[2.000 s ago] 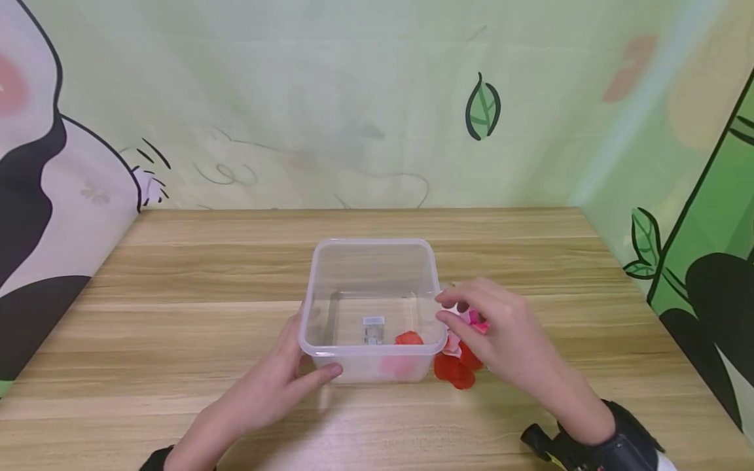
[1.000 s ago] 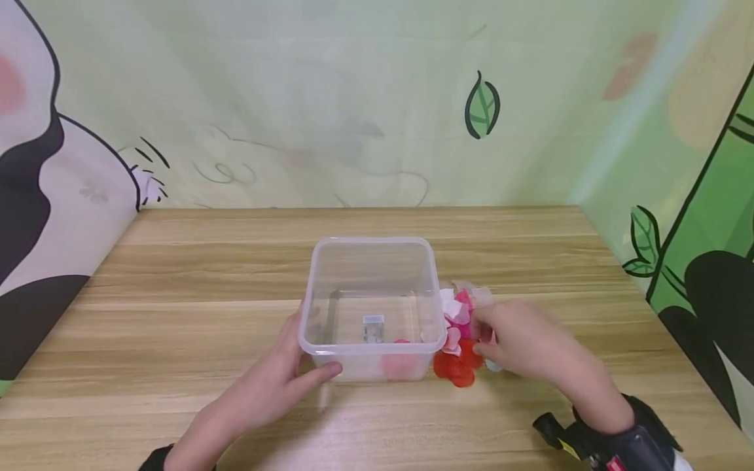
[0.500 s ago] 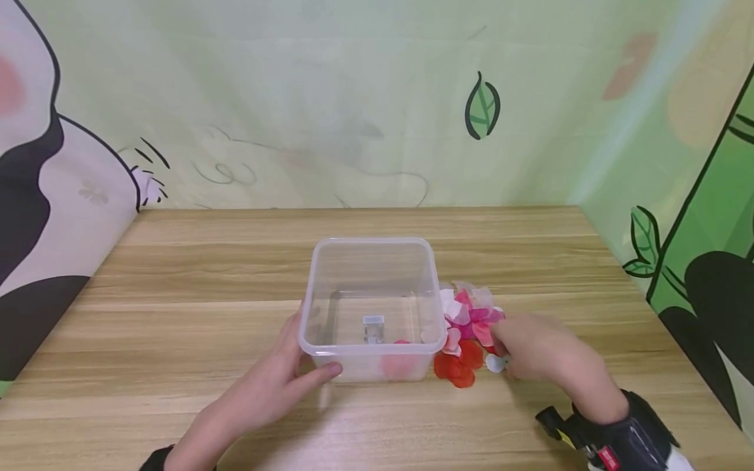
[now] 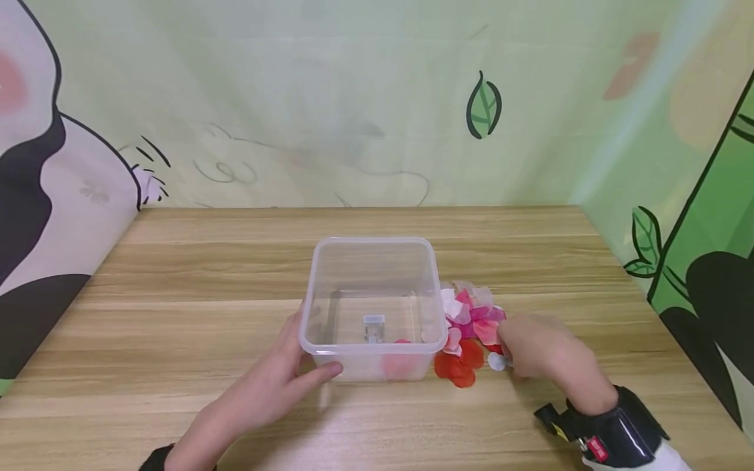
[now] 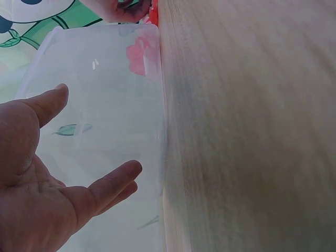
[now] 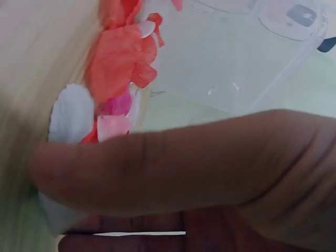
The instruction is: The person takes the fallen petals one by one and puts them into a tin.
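Observation:
A clear square plastic box stands on the wooden table. My left hand rests against its left front corner, thumb on the front wall and fingers along the side; in the left wrist view the fingers are extended. A few petals, pinkish through the plastic, lie in the box's front right corner. Beside its right wall is a loose pile of artificial petals, red, pink and white. At the pile's right edge my right hand pinches a pale petal between thumb and fingers. A white petal shows beside the fingertips.
A small pale label-like patch shows through the box. Red petals lie nearest the table's front. A printed cloth backdrop rises behind the wooden table and along its sides.
My right hand has moved from the box's right rim down to the pile's right edge, uncovering more petals. The red petal inside the box sits lower. My left hand has stayed put.

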The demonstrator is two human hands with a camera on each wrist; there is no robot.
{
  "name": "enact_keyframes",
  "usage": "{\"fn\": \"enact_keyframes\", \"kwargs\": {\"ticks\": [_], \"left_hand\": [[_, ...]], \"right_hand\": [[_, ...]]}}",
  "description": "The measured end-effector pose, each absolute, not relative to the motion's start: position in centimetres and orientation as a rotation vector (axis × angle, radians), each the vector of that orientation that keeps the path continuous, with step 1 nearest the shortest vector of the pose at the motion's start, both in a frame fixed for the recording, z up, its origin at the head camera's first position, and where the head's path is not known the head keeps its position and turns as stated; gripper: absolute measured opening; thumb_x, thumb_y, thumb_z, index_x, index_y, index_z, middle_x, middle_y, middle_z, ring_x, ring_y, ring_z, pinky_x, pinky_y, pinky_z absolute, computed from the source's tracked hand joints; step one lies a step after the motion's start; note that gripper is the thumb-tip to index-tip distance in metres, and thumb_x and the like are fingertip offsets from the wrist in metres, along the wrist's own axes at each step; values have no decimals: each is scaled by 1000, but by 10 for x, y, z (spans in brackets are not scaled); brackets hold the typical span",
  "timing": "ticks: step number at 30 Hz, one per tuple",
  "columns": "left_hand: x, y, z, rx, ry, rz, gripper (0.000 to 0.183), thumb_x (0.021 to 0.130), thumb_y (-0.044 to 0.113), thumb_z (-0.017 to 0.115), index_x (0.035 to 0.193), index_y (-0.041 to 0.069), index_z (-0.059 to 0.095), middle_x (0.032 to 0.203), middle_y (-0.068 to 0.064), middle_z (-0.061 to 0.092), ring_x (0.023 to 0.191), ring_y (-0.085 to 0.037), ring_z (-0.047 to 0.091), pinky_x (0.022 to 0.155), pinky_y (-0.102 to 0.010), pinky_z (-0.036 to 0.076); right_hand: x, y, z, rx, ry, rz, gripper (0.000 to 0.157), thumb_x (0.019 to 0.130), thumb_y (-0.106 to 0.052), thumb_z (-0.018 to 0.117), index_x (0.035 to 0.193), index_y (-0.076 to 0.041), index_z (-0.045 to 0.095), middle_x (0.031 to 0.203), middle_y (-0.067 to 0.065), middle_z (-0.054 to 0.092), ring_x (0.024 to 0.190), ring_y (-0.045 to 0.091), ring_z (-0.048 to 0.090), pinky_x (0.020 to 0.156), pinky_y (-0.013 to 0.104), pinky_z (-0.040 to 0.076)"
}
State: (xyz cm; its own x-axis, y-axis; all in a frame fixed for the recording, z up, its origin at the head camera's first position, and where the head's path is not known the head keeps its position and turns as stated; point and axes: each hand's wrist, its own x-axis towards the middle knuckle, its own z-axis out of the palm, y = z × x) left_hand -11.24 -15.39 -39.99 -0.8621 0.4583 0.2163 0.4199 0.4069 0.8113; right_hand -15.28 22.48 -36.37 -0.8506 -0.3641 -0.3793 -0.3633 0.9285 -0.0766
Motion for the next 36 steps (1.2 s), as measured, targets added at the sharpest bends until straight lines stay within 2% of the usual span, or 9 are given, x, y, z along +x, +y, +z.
{"fn": "enact_keyframes", "kwargs": {"ticks": [5, 10, 25, 32, 36], "left_hand": [[-112, -154, -399, 807, 2602, 1480, 106, 97, 21, 74, 166, 34, -5, 160, -6, 25, 132, -32, 47, 109, -53, 43], [-112, -154, -399, 809, 2610, 1474, 106, 97, 21, 74, 166, 34, -6, 159, -8, 26, 132, -32, 47, 109, -53, 43], [-112, -154, -398, 819, 2605, 1482, 105, 97, 21, 74, 166, 33, -5, 159, -7, 27, 132, -31, 48, 111, -54, 40], [-112, -154, -399, 821, 2573, 1507, 104, 97, 20, 74, 166, 34, -4, 157, -6, 29, 128, -29, 52, 106, -51, 47], [-113, -154, -399, 831, 2589, 1495, 104, 97, 21, 74, 166, 33, -3, 158, -6, 28, 130, -29, 49, 106, -50, 47]], "right_hand": [[-154, 227, -364, -573, 2724, -64, 28, 83, 5, 74, 73, -13, 56, 68, -1, 50, 63, 18, 46, 55, 31, 41], [-156, 229, -362, -597, 2746, -149, 28, 84, 6, 70, 71, -14, 56, 68, -1, 49, 62, 17, 44, 55, 29, 39], [-155, 233, -351, -640, 2728, -307, 25, 84, 2, 68, 72, -15, 55, 67, -3, 46, 61, 14, 42, 55, 29, 35], [-154, 233, -344, -735, 2743, -391, 27, 87, -1, 70, 70, -18, 56, 63, -8, 43, 58, 9, 39, 54, 26, 33], [-154, 231, -339, -791, 2755, -463, 27, 91, -4, 70, 73, -19, 57, 63, -9, 44, 59, 8, 41, 54, 25, 36]]}}
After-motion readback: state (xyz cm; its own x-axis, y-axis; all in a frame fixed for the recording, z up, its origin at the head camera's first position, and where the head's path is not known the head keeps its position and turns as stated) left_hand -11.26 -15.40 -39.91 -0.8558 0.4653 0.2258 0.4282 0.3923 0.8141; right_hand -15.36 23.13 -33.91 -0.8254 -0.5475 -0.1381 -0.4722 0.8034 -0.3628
